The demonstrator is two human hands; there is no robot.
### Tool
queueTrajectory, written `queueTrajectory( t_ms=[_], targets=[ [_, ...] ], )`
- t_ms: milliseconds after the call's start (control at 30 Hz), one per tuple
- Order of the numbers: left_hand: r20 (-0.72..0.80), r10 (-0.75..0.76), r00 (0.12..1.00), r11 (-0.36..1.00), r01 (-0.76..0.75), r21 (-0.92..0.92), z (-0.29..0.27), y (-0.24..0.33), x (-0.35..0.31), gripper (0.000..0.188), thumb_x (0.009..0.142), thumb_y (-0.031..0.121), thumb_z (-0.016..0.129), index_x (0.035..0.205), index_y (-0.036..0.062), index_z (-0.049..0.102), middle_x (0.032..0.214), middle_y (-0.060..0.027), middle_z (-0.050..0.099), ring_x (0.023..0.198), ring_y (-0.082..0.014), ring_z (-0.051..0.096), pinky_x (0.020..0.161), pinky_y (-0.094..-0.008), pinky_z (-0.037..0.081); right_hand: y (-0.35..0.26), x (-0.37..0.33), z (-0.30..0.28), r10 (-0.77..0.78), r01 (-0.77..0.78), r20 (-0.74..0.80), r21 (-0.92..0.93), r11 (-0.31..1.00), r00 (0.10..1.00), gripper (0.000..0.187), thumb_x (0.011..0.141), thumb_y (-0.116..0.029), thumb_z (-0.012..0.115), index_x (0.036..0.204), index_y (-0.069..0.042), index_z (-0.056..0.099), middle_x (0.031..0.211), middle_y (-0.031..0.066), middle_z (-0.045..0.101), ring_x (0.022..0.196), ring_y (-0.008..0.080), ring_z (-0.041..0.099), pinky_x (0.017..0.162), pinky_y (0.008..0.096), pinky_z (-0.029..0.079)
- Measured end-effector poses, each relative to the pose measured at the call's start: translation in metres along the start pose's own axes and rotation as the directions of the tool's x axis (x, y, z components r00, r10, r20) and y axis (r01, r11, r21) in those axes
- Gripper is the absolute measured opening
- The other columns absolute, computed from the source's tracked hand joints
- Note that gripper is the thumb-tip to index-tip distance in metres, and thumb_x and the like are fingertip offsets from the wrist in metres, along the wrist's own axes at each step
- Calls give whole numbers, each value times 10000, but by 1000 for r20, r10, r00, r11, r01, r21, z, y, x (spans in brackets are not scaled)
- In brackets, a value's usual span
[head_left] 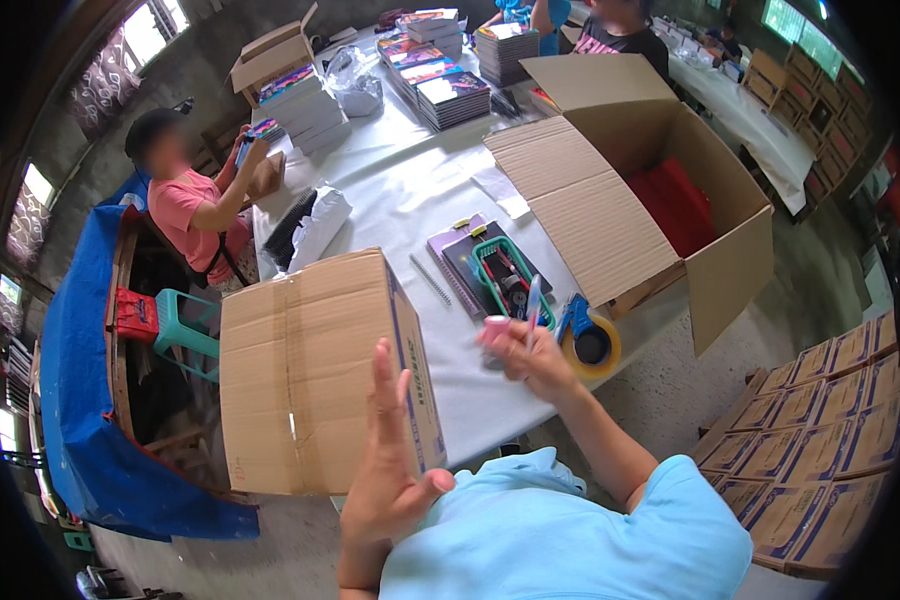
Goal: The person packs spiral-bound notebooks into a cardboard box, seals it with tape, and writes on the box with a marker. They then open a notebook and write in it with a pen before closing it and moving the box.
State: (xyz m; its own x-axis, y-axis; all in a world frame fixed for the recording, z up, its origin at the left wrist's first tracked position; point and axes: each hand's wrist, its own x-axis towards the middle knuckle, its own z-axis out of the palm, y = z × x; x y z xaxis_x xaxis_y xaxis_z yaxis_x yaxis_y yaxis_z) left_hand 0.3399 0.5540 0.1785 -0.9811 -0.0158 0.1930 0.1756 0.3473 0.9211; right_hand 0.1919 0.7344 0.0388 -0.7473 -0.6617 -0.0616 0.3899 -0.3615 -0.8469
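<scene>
My left hand (390, 465) is raised with its fingers stretched out and its palm turned inward. It is in front of the near right edge of a taped brown carton (255, 375) and holds nothing. Over the table's near edge, my right hand (538, 362) is closed around a slim pen (534, 298), pointing upward. A small pink cylinder (495, 328), too blurred to name, shows at the same fingers. Just right of that hand lies a blue tape dispenser (577, 318) with a roll of yellowish tape (605, 352). Behind it a green basket (490, 250) holds pens and small tools.
Purple notebooks (448, 262) lie under the basket, beside a spiral coil (431, 279). An open carton (590, 200) with red contents stands at right. Stacked books (452, 98) fill the table's far side. At left a person in pink (192, 215) handles a book; cartons (810, 430) are piled at lower right.
</scene>
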Motion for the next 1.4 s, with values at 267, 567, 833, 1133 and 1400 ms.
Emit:
queueTrajectory(
  t_ms=[267,567,833,1133,1400],
  targets=[
    [-570,107,815,921,135,366,2,-12,-5,911,753,580,656,1422,75,297,1479,-160,242,1248,-364,428,970,-461,376,62,98,-190,-533,49,-310,-831,555,787,282,860,-158,654,1079,-51,512,809,52,616,681,86,577,588,227,443],
    [-808,230,543,782,391,485,29,-53,-49,669,857,424,575,1368,77,318,1439,-195,207,1175,-286,430,857,-383,439,2,106,-150,-279,-103,-190,-949,298,941,295,779,-198,733,964,-13,597,832,50,649,736,165,611,733,311,483],
    [-823,278,496,710,470,523,34,-63,-37,591,840,312,565,1317,52,333,1430,-225,197,1169,-265,410,814,-340,430,41,132,-185,-370,-13,-277,-815,579,887,261,771,-88,721,985,-28,583,823,62,646,745,157,615,709,290,486],
    [-845,261,467,764,436,476,33,-65,-34,525,811,208,559,1278,49,379,1445,-195,217,1167,-216,398,860,-319,386,18,142,-151,-425,3,-148,-942,335,893,298,753,-133,720,1026,-55,627,872,87,666,747,237,648,671,334,503],
    [-814,277,510,708,464,532,26,-71,-42,489,815,205,557,1253,43,413,1427,-222,231,1056,-201,458,801,-285,404,30,148,-148,-314,53,60,-998,-30,947,340,760,-160,694,1093,-147,626,985,75,646,812,309,640,689,369,514]
  ],
)
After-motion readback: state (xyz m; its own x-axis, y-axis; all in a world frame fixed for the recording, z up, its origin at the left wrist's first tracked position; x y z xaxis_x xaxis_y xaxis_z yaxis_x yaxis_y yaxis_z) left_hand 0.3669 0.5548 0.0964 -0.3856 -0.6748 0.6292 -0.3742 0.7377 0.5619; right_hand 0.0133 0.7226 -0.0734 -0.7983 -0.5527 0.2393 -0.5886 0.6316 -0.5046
